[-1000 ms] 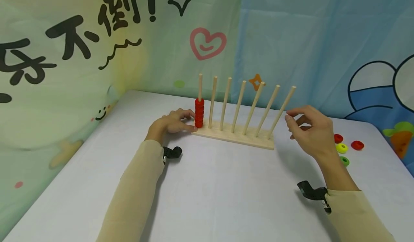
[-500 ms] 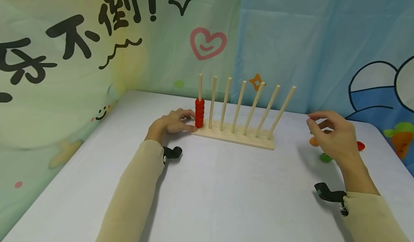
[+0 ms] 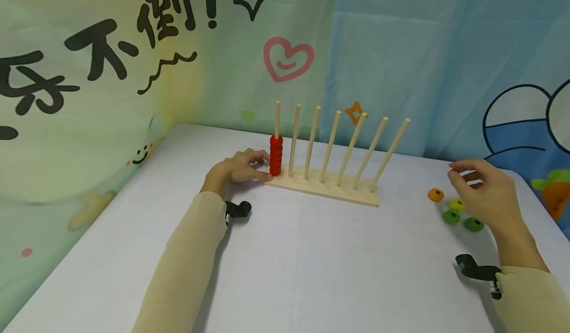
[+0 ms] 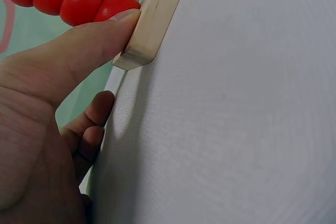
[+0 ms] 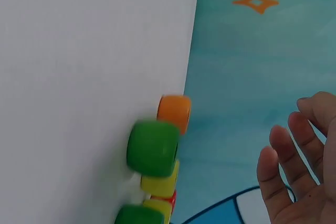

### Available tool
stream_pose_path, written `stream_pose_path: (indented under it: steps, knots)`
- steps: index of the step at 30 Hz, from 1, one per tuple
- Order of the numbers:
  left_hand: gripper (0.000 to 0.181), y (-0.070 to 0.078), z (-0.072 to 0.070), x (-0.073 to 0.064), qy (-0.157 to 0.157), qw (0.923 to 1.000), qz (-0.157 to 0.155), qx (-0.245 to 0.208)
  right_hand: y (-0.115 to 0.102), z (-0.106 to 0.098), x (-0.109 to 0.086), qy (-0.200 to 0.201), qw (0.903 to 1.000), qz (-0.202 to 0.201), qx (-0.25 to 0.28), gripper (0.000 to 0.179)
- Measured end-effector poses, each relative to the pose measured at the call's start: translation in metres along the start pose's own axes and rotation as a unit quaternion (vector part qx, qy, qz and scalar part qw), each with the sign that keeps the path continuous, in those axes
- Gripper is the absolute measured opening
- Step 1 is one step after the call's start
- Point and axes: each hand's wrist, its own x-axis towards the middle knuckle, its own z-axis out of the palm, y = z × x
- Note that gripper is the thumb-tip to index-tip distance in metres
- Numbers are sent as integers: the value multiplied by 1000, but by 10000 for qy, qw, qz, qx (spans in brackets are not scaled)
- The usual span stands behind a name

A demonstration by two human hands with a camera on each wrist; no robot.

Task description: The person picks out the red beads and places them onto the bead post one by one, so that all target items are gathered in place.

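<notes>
A wooden peg rack [image 3: 320,187] has a row of upright pegs; the leftmost carries a stack of red beads [image 3: 276,156]. My left hand [image 3: 242,167] holds the rack's left end. In the left wrist view the thumb [image 4: 100,38] presses on the base [image 4: 155,30] right beside the lowest red bead, with the index finger hidden behind. My right hand [image 3: 487,189] hovers at the right above the loose beads, fingers loosely bent and nothing between them. Near it lie an orange bead [image 3: 436,195], a yellow bead [image 3: 456,205] and two green beads [image 3: 451,217].
A white-covered table [image 3: 320,268] carries everything. A printed cloth backdrop [image 3: 387,51] hangs directly behind its far edge. In the right wrist view a bit of a red bead [image 5: 167,199] and a second yellow bead [image 5: 160,207] show among the others.
My right hand has moved away from the rightmost peg, to the right, over the loose beads, uncovering the orange and green ones. The left hand stays at the rack's end.
</notes>
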Motion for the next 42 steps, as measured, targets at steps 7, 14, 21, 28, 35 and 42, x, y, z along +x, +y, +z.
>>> stream_pose_path:
  steps: [7,14,21,28,35,42]
  knots:
    - [46,0,-1,-4,-61,9999,-13,-82,16,-6,7,-451,9976,381,-349,32]
    - [44,-2,-3,-6,13,10000,-7,-9,28,-4,11,-969,9910,780,-502,39]
    - [44,2,-5,-5,-4,10000,-27,85,41,-2,10,-1091,9857,1112,-636,44]
    - [45,1,-4,-1,-18,10000,36,18,57,-1,9,-1415,9716,1700,-845,55]
    - [45,-1,-3,-1,-15,10000,38,13,65,-2,15,-1737,9619,1887,-950,66]
    - [44,0,-2,-2,-3,10000,21,-16,65,-3,17,-1986,9578,1818,-1006,68]
